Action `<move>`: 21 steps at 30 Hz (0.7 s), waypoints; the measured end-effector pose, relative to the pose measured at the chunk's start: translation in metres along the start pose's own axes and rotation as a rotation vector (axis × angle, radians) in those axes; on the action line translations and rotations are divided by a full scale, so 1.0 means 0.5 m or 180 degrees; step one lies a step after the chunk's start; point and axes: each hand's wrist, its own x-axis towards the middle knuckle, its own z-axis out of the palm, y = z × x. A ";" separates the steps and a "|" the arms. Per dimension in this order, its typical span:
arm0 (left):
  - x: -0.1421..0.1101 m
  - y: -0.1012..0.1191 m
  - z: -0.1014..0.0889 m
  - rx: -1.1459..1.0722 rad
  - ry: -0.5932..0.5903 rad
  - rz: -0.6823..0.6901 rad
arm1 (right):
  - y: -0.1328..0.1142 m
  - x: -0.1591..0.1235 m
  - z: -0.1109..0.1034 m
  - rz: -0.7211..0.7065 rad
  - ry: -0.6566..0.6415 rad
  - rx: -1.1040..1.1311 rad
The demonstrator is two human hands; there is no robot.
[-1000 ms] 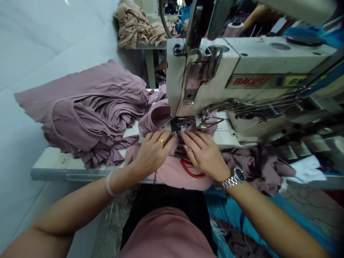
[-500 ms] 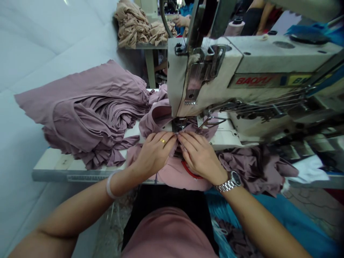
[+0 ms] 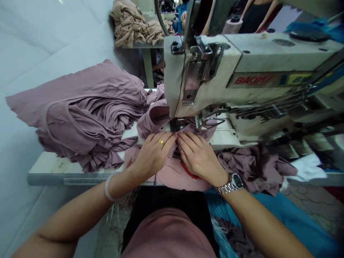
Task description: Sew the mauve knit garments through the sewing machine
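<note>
sewing machine [image 3: 258, 61]: fills the upper right, with its head over the near end of the work.
desk [image 3: 45, 168]: carries the machine and the cloth; shows a ruler strip along the front edge.
stack of mauve cut pieces [image 3: 80, 104]: lies fanned on the left of the desk, partly over its edge.
crumpled mauve cloth [image 3: 255, 170]: bunched to the right of the right wrist, beside a white scrap.
mauve cloth in work [image 3: 150, 122]: sits at the presser foot, looped open on the left, running on under both hands.
pink rounded piece [image 3: 185, 179]: lies flat at the front edge, below the hands.
right hand [image 3: 200, 154]: has slid leftward within the last second; lies palm down with fingers close together on the cloth, tips just short of the foot.
left hand [image 3: 153, 150]: matches from the other side, with fingers nearly closed up and tips meeting the right ones; cannot tell under either whether cloth is pinched or only pressed.
presser foot [image 3: 177, 124]: now faced by joined fingertips instead of a gap, so cloth looks steadied from both sides.
red handle [image 3: 189, 172]: mostly covered since that slide.
</note>
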 end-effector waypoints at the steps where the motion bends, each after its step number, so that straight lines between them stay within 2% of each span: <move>1: 0.000 0.000 -0.002 0.0006 -0.0027 -0.0006 | -0.001 -0.001 0.001 0.0008 0.0019 -0.0009; 5: 0.002 -0.003 -0.006 -0.0014 -0.0166 0.0016 | -0.002 -0.004 0.005 0.0105 0.0080 0.0072; 21: 0.018 -0.013 0.002 0.0077 -0.0079 0.0032 | 0.004 0.015 0.007 0.0401 -0.0070 0.0084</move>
